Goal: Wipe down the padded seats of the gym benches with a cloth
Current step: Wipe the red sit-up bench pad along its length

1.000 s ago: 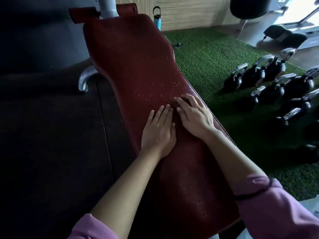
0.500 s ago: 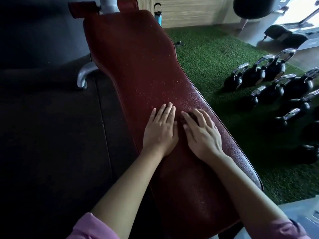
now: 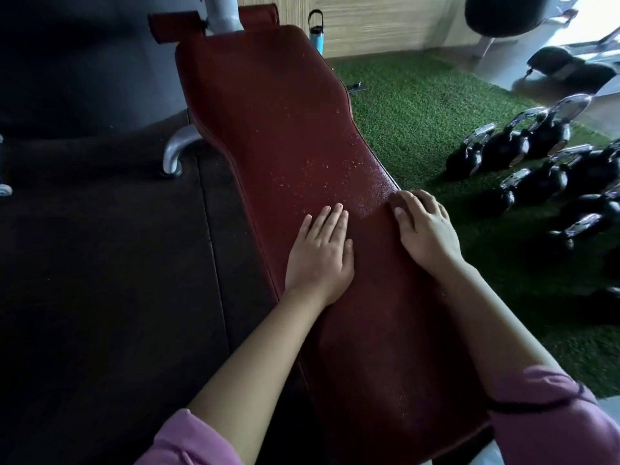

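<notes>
While the head view was the only one on offer, it showed enough: the red padded bench (image 3: 285, 129) ran lengthwise away from the person, its long axis tilting up and to the left toward the far headrest end, with droplets (image 3: 315, 172) beaded on the stretch just ahead of both hands. The left hand (image 3: 318, 256) lay flat on the pad, fingers straight and together, gripping nothing. The right hand (image 3: 426, 229) sat at the bench's right edge, fingers bent over something dark; whether that was the cloth could not be told, as no cloth showed plainly. By my reading, the wet patch lay forward of the hands along the pad, about equally near to each, so the next stroke would have to travel away from the body. Kettlebells (image 3: 523, 149) stood on the green turf (image 3: 419, 112) well apart to the right.
</notes>
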### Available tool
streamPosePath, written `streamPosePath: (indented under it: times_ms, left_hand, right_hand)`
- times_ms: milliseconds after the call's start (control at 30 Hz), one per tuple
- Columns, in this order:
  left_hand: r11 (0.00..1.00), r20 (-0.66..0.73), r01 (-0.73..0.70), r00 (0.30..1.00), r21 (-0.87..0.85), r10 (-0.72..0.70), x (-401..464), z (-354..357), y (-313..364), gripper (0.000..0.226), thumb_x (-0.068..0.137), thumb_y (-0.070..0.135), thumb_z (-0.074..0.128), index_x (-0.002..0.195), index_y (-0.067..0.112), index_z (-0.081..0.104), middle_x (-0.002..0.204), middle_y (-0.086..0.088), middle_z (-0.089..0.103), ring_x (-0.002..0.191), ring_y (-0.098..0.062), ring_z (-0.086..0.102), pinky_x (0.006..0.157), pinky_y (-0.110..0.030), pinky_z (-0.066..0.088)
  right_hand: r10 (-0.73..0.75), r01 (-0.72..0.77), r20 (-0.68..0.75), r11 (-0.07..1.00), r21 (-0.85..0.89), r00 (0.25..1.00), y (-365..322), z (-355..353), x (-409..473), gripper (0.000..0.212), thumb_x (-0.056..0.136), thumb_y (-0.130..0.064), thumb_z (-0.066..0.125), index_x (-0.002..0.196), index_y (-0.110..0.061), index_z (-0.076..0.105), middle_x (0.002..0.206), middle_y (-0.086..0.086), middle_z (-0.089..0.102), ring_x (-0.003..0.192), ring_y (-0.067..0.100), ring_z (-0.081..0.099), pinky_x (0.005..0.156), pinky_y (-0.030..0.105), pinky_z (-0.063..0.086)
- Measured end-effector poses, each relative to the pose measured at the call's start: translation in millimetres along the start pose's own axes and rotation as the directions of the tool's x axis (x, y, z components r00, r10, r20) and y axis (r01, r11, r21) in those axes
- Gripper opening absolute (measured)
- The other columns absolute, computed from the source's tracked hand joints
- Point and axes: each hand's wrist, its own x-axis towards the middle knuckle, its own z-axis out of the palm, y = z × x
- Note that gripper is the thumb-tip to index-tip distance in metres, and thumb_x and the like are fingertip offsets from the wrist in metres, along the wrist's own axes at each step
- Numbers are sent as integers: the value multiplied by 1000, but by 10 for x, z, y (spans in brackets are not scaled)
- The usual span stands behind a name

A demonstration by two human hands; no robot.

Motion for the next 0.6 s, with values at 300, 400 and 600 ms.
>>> streamPosePath:
  times_ms: [300,400,600]
  left_hand:
    - [971,-100,-31,995,-239,7,-10,-184,-163,47,98,26,39,143,13,41,151,1,36,143,-10,22,117,-26,3]
    - [973,-142,2,989,-230,-35,-33,-264,-398,46,98,26,39,142,16,42,151,3,36,143,-8,23,119,-30,7]
    - [978,-96,88,990,-186,-108,-95,-322,-845,46,101,28,37,146,20,36,155,6,28,144,-5,14,118,-27,2]
  right_hand:
    - [-190,187,-40,980,-61,981,-66,-54,-400,45,97,-33,42,132,-6,52,136,12,49,130,32,38,110,39,30]
    - [-279,279,-68,960,-3,958,-275,-13,-434,50,96,-34,34,129,-2,53,133,13,51,129,32,39,112,36,26]
    - [-457,456,11,889,28,890,-667,177,-512,49,96,-44,39,133,-16,55,143,3,47,136,22,38,116,36,27]
